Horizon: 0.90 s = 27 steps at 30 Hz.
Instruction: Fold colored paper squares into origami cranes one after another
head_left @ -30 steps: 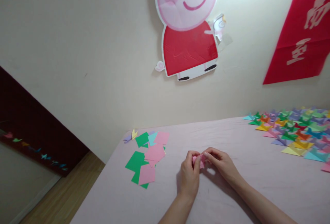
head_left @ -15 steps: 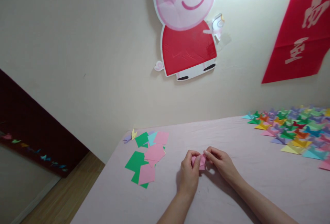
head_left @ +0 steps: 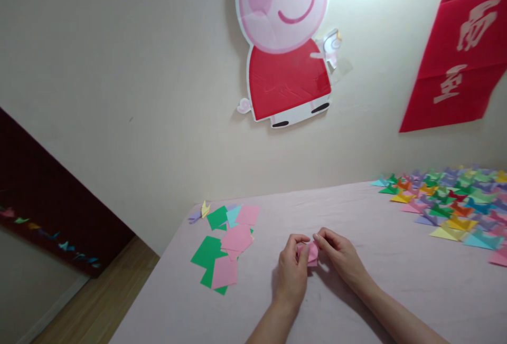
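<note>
My left hand (head_left: 291, 269) and my right hand (head_left: 339, 251) meet over the pale pink tabletop (head_left: 356, 291). Between their fingertips they pinch a small, partly folded pink paper piece (head_left: 311, 252), which rests low on the table. Both hands have their fingers curled and pressed onto the paper. Most of the piece is hidden by the fingers.
A loose pile of green, pink and light blue paper squares (head_left: 225, 244) lies left of my hands. Two small folded shapes (head_left: 201, 212) sit at the table's far left corner. Several folded paper cranes (head_left: 451, 204) cover the right side. A wall with a cartoon cutout (head_left: 287, 48) rises behind.
The hands stay together on the pink piece, with small finger shifts. The view has tilted slightly.
</note>
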Available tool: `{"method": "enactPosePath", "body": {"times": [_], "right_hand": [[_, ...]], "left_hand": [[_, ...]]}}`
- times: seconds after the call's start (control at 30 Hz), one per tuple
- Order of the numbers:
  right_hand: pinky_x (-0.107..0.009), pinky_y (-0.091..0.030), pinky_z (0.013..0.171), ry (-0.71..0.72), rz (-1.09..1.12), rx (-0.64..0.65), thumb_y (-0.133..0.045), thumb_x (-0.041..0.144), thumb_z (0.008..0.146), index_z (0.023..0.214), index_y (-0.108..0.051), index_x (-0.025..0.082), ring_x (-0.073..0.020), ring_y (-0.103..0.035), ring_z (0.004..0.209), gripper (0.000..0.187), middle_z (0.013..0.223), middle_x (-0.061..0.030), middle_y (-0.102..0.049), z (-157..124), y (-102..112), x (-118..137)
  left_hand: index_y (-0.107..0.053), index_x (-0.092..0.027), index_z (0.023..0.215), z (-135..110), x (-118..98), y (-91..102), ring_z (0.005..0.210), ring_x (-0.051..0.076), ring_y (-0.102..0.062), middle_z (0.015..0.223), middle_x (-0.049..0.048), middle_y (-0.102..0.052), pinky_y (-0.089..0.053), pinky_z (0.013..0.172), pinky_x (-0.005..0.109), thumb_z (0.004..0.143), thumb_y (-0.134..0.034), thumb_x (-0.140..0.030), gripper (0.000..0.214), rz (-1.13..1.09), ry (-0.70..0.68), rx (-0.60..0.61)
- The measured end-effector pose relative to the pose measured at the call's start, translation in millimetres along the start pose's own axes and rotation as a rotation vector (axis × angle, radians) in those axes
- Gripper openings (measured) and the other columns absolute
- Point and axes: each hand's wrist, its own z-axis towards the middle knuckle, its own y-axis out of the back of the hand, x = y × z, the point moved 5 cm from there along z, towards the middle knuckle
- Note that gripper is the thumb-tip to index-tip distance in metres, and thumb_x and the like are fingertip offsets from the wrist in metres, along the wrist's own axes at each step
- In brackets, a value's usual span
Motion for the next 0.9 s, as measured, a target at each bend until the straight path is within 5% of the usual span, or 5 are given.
{"method": "enactPosePath", "body": {"times": [0.3, 0.53, 0.67, 0.77, 0.9], "right_hand": [[-0.032, -0.042, 0.072, 0.211, -0.307, 0.041, -0.047, 0.041, 0.091, 0.069, -0.055, 0.023, -0.0203, -0.053, 0.076, 0.030, 0.073, -0.0017, -0.059, 0, -3, 11], [-0.037, -0.041, 0.079, 0.279, -0.572, 0.079, -0.050, 0.030, 0.089, 0.070, -0.059, 0.022, -0.0225, -0.054, 0.083, 0.023, 0.082, -0.0051, -0.065, 1, -8, 2], [-0.037, -0.042, 0.080, 0.265, -0.714, 0.035, -0.051, 0.024, 0.086, 0.069, -0.061, 0.022, -0.0239, -0.053, 0.087, 0.020, 0.088, -0.0063, -0.066, 0, -10, -1], [-0.037, -0.042, 0.082, 0.266, -0.787, 0.023, -0.051, 0.021, 0.086, 0.070, -0.061, 0.022, -0.0248, -0.053, 0.091, 0.019, 0.094, -0.0071, -0.065, -2, -13, 1], [-0.038, -0.042, 0.085, 0.244, -0.873, -0.001, -0.052, 0.021, 0.084, 0.079, -0.062, 0.022, -0.0266, -0.053, 0.098, 0.011, 0.103, -0.0088, -0.064, -5, -9, -4]], "left_hand": [[-0.056, -0.024, 0.114, 1, 11, -0.4, 0.076, 0.016, -0.062, 0.083, -0.0014, -0.067, -0.045, 0.069, 0.025, 0.097, -0.041, -0.033, 0.024, 0.098, 0.056, 0.007], [-0.053, -0.017, 0.125, -2, -6, 18.1, 0.115, 0.021, -0.052, 0.122, 0.0109, -0.059, -0.038, 0.101, 0.033, 0.094, -0.037, -0.010, 0.035, 0.537, -0.109, -0.199], [-0.047, -0.024, 0.140, -27, 4, -2.0, 0.122, 0.025, -0.047, 0.137, 0.0063, -0.053, -0.039, 0.104, 0.037, 0.095, -0.045, -0.019, 0.046, 0.866, -0.220, 0.025], [-0.043, -0.019, 0.145, -42, 18, -14.1, 0.128, 0.031, -0.043, 0.145, 0.0093, -0.048, -0.034, 0.109, 0.046, 0.094, -0.054, -0.042, 0.058, 0.970, -0.247, 0.079], [-0.046, -0.018, 0.144, -44, 22, -21.0, 0.127, 0.033, -0.045, 0.142, 0.0106, -0.052, -0.031, 0.112, 0.050, 0.095, -0.051, -0.049, 0.058, 1.024, -0.259, 0.135]]}}
